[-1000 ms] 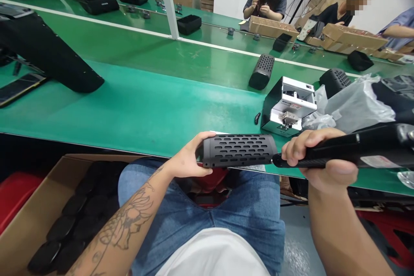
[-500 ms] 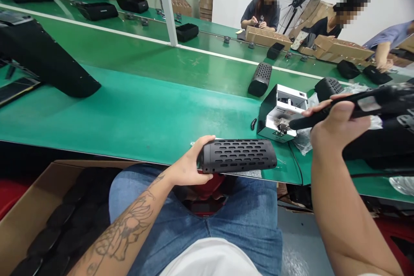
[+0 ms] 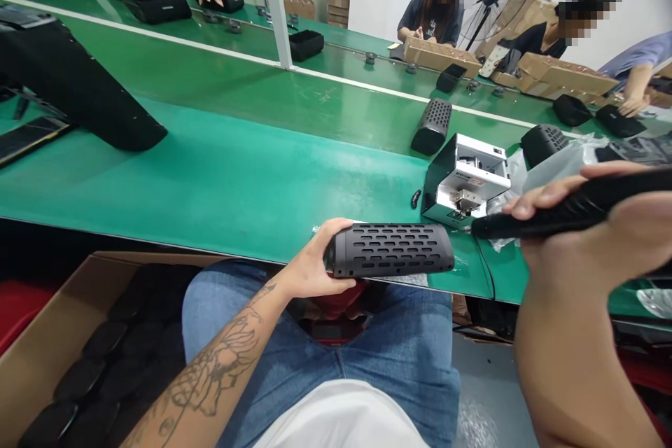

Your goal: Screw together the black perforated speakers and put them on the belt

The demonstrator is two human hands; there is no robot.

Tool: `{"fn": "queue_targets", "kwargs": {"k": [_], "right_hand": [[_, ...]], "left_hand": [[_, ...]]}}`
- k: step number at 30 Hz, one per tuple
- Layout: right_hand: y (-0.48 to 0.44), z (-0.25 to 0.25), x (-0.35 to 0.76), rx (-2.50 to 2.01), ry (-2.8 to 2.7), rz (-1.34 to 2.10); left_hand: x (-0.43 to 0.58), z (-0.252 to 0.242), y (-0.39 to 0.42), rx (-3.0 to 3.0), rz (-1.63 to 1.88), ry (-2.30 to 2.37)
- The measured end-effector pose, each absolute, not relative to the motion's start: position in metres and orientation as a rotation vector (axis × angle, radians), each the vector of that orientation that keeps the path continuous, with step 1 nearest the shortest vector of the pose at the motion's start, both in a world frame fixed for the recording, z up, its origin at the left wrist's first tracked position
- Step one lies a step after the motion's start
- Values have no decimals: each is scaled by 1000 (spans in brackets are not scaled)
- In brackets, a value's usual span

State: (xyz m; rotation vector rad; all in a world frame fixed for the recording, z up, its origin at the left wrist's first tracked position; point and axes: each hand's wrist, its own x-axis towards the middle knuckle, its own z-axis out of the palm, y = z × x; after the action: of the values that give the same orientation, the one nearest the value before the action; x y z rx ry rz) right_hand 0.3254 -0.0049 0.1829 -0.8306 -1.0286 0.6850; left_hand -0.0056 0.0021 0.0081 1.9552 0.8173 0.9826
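My left hand (image 3: 309, 255) grips a black cylindrical speaker body (image 3: 391, 250) with rows of oblong holes, holding it over the near edge of the green workbench (image 3: 210, 182). My right hand (image 3: 588, 224) is shut around a black electric screwdriver (image 3: 572, 213). Its thin tip points left, just off the front corner of a white-and-black screw feeder (image 3: 465, 182) and a short gap from the speaker's right end. The speaker's far left end is hidden by my fingers.
Another perforated speaker (image 3: 431, 126) lies on the bench, with a black speaker part (image 3: 543, 145) and a plastic bag (image 3: 556, 168) near the feeder. A cardboard box (image 3: 99, 357) of black parts sits at my left knee. Co-workers sit across a second green bench.
The screwdriver tip has moved down and left, from the feeder's slot to just off its front corner. The left hand and speaker have barely moved.
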Motion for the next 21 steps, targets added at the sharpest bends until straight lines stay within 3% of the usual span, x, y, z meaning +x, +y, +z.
{"fn": "queue_targets", "kwargs": {"k": [6, 21], "right_hand": [[-48, 188, 273, -730, -1251, 884], [-35, 150, 242, -570, -1258, 967]], "left_hand": [[-4, 8, 1, 1937, 1001, 819], [-4, 7, 3, 1939, 1002, 794]]}}
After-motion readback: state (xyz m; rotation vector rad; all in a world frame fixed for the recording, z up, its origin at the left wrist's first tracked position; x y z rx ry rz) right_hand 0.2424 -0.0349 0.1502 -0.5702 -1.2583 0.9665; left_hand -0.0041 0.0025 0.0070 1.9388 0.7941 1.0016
